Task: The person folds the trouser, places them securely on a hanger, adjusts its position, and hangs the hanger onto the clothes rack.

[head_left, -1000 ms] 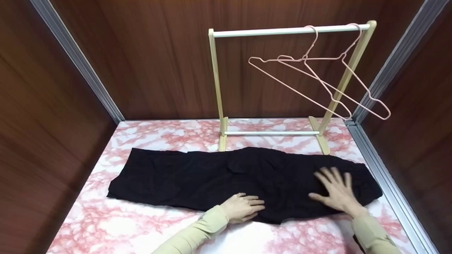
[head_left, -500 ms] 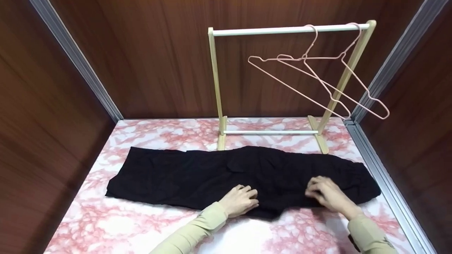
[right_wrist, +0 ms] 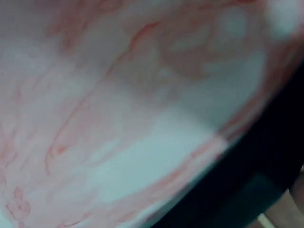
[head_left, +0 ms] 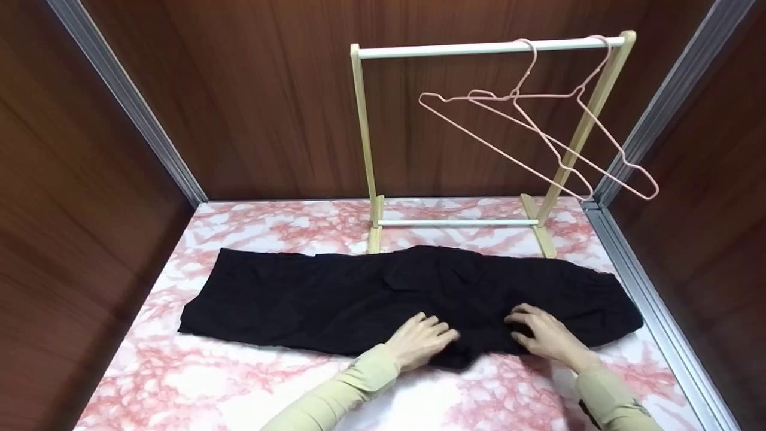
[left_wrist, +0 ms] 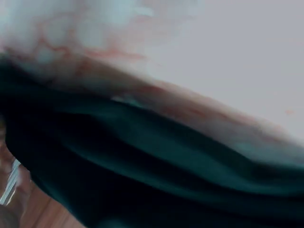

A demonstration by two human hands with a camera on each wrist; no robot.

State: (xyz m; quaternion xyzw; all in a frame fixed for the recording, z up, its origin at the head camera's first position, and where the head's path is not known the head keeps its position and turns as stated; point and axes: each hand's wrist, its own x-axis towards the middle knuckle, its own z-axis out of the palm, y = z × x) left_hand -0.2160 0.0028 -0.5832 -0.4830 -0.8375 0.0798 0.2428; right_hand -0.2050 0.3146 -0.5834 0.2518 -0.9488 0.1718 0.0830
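Note:
Black trousers (head_left: 335,299) lie folded lengthwise across the table, with the gathered waistband at the right and the leg ends at the left. Over their near edge, around the middle, my left hand (head_left: 419,341) lies with loosely bent fingers touching the cloth. Farther right my right hand (head_left: 547,338) is on the trousers too, its fingers bent and the thumb apart from them, dark cloth showing between. In the left wrist view the folds of the trousers (left_wrist: 142,156) fill the lower part. The right wrist view catches only an edge of the trousers (right_wrist: 228,190).
Behind the trousers stands a clothes rack (head_left: 363,137) with wooden posts and white bars. Two pink wire hangers (head_left: 505,154) hang from its top bar on the right. Dark wood-look panels enclose the red-and-white marbled table (head_left: 197,377) at the back and sides.
My right hand has drawn left and its spread fingers have bent. The near edge of the trousers between the hands has been brought inward. My left hand has shifted slightly right.

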